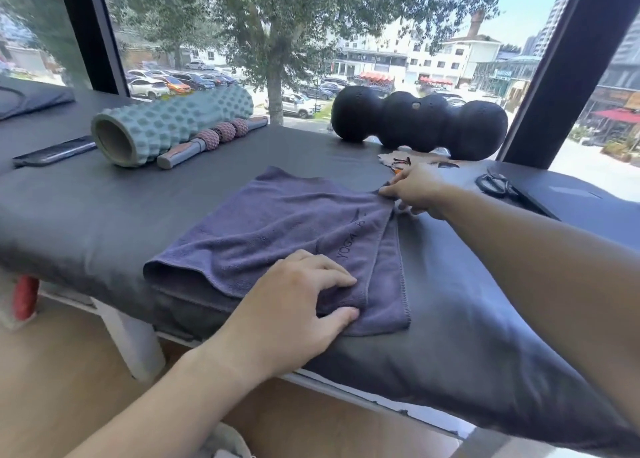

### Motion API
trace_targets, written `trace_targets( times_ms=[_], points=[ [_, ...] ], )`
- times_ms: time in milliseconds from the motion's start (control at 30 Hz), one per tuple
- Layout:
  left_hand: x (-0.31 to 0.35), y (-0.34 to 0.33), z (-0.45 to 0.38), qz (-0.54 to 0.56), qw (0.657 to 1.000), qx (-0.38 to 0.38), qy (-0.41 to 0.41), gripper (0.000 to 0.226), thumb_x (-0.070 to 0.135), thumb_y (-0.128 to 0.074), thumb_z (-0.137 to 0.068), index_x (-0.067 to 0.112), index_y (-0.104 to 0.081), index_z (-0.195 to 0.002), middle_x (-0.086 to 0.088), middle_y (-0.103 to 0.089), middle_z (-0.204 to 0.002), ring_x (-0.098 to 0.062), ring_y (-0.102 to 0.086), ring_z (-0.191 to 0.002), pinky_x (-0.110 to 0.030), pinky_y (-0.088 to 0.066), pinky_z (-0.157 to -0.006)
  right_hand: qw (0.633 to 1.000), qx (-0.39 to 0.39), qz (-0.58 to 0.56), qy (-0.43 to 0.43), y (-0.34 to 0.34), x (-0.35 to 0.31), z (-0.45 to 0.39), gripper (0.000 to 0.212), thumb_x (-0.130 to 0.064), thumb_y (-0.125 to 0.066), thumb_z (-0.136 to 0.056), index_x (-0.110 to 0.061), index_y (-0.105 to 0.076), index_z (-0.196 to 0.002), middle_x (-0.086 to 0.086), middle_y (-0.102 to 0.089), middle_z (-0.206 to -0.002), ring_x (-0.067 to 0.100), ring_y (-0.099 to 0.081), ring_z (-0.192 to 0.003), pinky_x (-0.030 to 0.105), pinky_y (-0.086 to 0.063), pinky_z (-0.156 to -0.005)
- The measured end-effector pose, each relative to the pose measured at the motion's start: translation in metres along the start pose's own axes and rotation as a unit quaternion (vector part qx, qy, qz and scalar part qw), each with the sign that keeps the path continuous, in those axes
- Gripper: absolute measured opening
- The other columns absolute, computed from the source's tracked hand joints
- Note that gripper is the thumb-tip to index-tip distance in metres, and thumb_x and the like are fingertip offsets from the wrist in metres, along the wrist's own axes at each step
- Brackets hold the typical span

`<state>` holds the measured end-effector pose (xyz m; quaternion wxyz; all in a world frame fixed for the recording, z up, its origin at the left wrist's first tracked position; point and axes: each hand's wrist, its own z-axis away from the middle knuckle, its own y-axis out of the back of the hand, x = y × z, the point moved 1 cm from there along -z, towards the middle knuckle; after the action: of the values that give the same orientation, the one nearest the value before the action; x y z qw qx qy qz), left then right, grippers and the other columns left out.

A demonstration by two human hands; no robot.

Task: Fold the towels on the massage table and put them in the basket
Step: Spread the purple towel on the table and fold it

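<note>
A purple-grey towel (pixel 277 229) lies partly folded on the dark massage table (pixel 104 208), with its top layer doubled over and stitched lettering near the right edge. My left hand (pixel 298 305) grips the near right corner of the top layer, thumb under and fingers on top. My right hand (pixel 415 191) pinches the far right corner of the same layer. No basket is in view.
A teal knobbed foam roller (pixel 173 125), a massage stick with pink balls (pixel 214 139) and a phone (pixel 55 151) lie at the far left. A black peanut roller (pixel 419 121) sits by the window. Scissors (pixel 495 184) and small items lie at the right.
</note>
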<state>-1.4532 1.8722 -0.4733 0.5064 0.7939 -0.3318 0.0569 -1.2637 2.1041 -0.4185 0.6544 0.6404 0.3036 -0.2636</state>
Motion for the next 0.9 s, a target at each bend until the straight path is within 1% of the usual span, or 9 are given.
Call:
trace_targets(
  times_ms=[133,233,367,467,567,633,733,800,900],
  points=[
    [0.008,-0.002,-0.002,-0.077,0.994,0.036,-0.066,0.026,0.032,-0.06,-0.085,0.022,-0.08,-0.097,0.016,-0.074,-0.098,-0.009,-0.067,-0.09,-0.032,-0.057,-0.078,0.993,0.015,-0.112,0.017,-0.003,-0.008,-0.004,0.022,-0.016,-0.063,-0.097,-0.018,-0.047,-0.082,0.006,-0.054,-0.079,0.016,-0.055,-0.054,0.021,-0.049,-0.04],
    [0.017,0.002,-0.006,0.016,0.991,0.126,-0.038,0.016,0.022,-0.063,-0.093,0.02,-0.078,-0.097,0.014,-0.074,-0.097,-0.006,-0.069,-0.09,-0.03,-0.055,-0.079,0.989,0.041,-0.134,0.043,-0.004,-0.014,-0.007,0.012,-0.015,-0.063,-0.097,-0.015,-0.052,-0.093,0.008,-0.058,-0.085,0.016,-0.06,-0.048,0.02,-0.049,-0.039],
    [0.032,0.017,-0.013,0.166,0.96,0.222,0.048,0.013,0.018,-0.067,-0.095,0.021,-0.079,-0.099,0.017,-0.075,-0.09,0.0,-0.07,-0.087,-0.012,-0.049,-0.076,0.991,0.036,-0.126,0.032,-0.002,-0.018,-0.009,0.009,-0.015,-0.063,-0.097,-0.013,-0.056,-0.1,0.01,-0.063,-0.092,0.016,-0.066,-0.04,0.019,-0.045,-0.035],
    [0.042,0.009,-0.016,0.187,0.962,0.191,0.049,0.014,0.02,-0.069,-0.094,0.023,-0.079,-0.103,0.018,-0.076,-0.094,0.004,-0.069,-0.09,-0.011,-0.049,-0.079,0.993,0.012,-0.114,0.003,-0.004,-0.016,-0.005,0.011,-0.012,-0.062,-0.098,-0.016,-0.052,-0.098,0.007,-0.057,-0.088,0.017,-0.063,-0.041,0.02,-0.048,-0.035],
    [0.041,-0.017,-0.01,0.104,0.991,0.077,0.026,0.017,0.032,-0.069,-0.091,0.028,-0.077,-0.105,0.02,-0.073,-0.1,0.002,-0.062,-0.098,-0.02,-0.05,-0.088,0.998,0.002,-0.062,-0.012,-0.011,-0.005,-0.004,0.018,-0.012,-0.067,-0.096,-0.016,-0.056,-0.082,0.008,-0.056,-0.079,0.02,-0.055,-0.057,0.024,-0.054,-0.041],
    [0.039,-0.031,-0.005,0.0,1.0,0.021,-0.014,0.037,0.052,-0.064,-0.083,0.029,-0.074,-0.112,0.018,-0.066,-0.104,-0.006,-0.055,-0.1,-0.028,-0.048,-0.093,1.0,-0.005,0.0,-0.007,-0.012,-0.001,-0.006,0.015,-0.015,-0.072,-0.092,-0.013,-0.065,-0.079,0.008,-0.057,-0.073,0.02,-0.05,-0.055,0.02,-0.049,-0.038],
    [0.039,-0.034,-0.004,-0.067,0.997,-0.012,-0.026,0.066,0.074,-0.055,-0.069,0.031,-0.071,-0.117,0.017,-0.06,-0.106,-0.011,-0.054,-0.1,-0.032,-0.048,-0.09,0.994,-0.064,0.084,-0.02,-0.007,-0.005,-0.009,0.015,-0.024,-0.074,-0.091,-0.01,-0.071,-0.094,0.006,-0.048,-0.062,0.017,-0.037,-0.046,0.015,-0.035,-0.036],
    [0.038,-0.033,-0.005,-0.078,0.996,0.0,-0.036,0.06,0.072,-0.053,-0.073,0.031,-0.073,-0.112,0.016,-0.061,-0.102,-0.013,-0.056,-0.096,-0.033,-0.051,-0.083,0.986,-0.088,0.133,-0.039,-0.005,-0.008,-0.012,0.022,-0.03,-0.074,-0.09,-0.01,-0.065,-0.089,0.005,-0.045,-0.062,0.017,-0.037,-0.048,0.018,-0.034,-0.042],
    [0.034,-0.032,-0.006,-0.104,0.991,0.034,-0.078,0.021,0.037,-0.058,-0.085,0.025,-0.074,-0.094,0.01,-0.064,-0.091,-0.018,-0.059,-0.084,-0.037,-0.053,-0.068,0.982,-0.121,0.127,-0.076,-0.002,-0.007,-0.013,0.02,-0.028,-0.069,-0.093,-0.016,-0.056,-0.083,0.003,-0.045,-0.06,0.015,-0.037,-0.049,0.022,-0.033,-0.049]
  ],
)
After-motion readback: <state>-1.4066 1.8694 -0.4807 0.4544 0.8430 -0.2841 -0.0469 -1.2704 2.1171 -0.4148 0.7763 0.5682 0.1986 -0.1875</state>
